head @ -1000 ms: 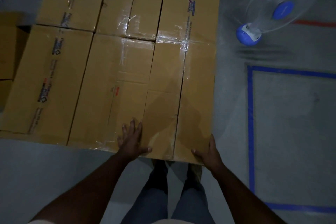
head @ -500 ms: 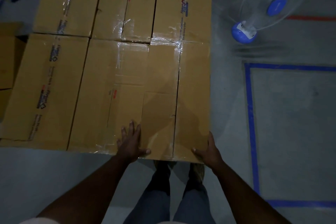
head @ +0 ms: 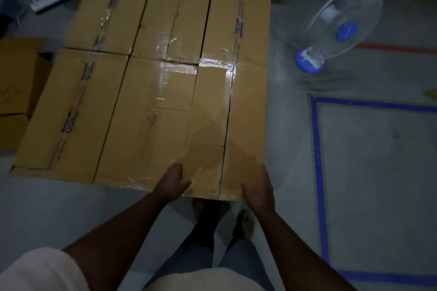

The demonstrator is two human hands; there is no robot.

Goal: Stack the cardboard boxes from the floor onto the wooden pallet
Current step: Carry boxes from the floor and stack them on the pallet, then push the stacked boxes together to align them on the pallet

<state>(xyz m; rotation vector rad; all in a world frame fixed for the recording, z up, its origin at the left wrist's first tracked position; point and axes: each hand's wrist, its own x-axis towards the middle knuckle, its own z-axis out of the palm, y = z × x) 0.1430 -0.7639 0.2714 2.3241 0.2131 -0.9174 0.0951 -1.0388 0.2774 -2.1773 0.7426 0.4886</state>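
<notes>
Both hands, the left hand point(head: 173, 181) and right hand point(head: 259, 186), clasp the stiff, bulky-looking near-right box point(head: 227, 125) at its near edge.

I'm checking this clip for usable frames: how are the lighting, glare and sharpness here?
Head view: dim overall, with corners falling darker. Clear tape on the cardboard boxes throws bright glare. A soft shadow falls on the nearest box, ahead of the left hand and right hand. The fan looks smeared. Wide-angle bending shows in the blue floor tape.
</notes>
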